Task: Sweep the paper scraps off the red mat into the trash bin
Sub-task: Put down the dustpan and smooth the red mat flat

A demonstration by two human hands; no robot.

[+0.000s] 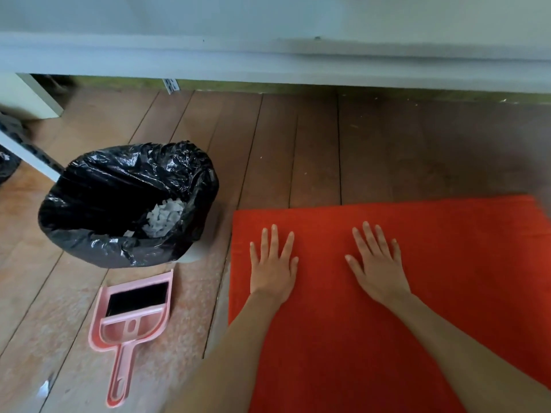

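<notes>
My left hand [272, 269] and right hand [377, 269] lie flat, palms down, fingers straight and spread, holding nothing, on the plain red mat [462, 263], whose far edge runs left to right across the wooden floor [328, 150]. The white paper scraps [164, 217] lie heaped inside the black-lined trash bin [98, 204] just left of the mat's far corner. Beside the bin the pink dustpan [131, 326], a black brush [137, 298] nested in it, lies lengthwise, handle pointing back toward me.

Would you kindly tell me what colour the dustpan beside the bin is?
Pink; the dustpan shows clearly in the head view.
</notes>
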